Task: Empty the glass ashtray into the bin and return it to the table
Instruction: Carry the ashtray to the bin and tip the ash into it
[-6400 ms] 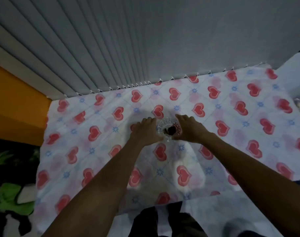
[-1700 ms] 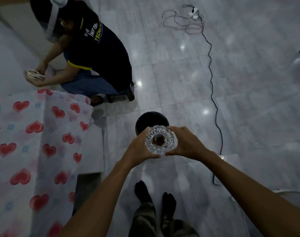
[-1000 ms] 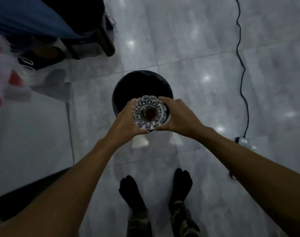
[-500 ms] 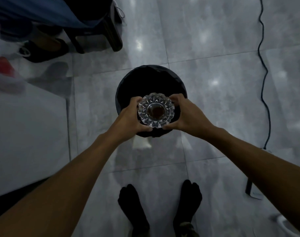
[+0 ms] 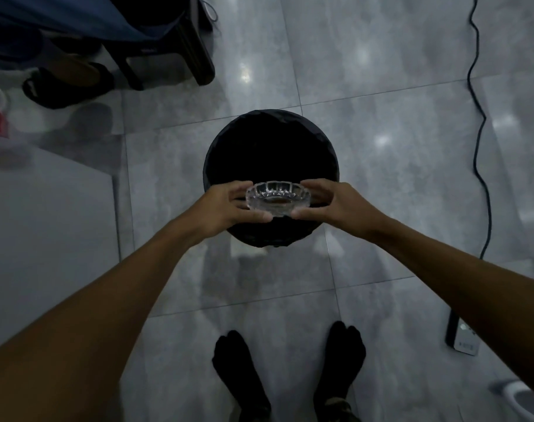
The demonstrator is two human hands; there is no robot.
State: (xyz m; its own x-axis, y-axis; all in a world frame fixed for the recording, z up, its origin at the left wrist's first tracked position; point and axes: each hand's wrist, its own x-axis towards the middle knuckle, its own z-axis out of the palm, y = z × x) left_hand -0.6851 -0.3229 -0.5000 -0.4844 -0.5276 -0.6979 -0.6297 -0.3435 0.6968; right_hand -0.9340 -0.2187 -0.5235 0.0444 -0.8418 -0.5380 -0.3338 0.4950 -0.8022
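— Holding the glass ashtray (image 5: 278,198) with both hands right now, over the open mouth of the black bin (image 5: 271,153).

— How are the fingers set?

— My left hand (image 5: 226,207) pinches the ashtray's left edge, thumb on the near rim and fingers curled over the far side. My right hand (image 5: 332,205) mirrors it on the right edge — thumb near, fingers wrapped behind. Both grips are pressed against the glass.

— Is it level?

— No, I see it tipped, the rim leaning away from me so the bowl faces toward the bin's dark inside. Something brownish shows in the bowl; I cannot tell what.

— And around you?

— Grey tiled floor (image 5: 381,71), my two dark-socked feet (image 5: 287,370) below the bin, a black cable (image 5: 479,141) running down the right — and a dark stool leg (image 5: 195,47) at upper left.
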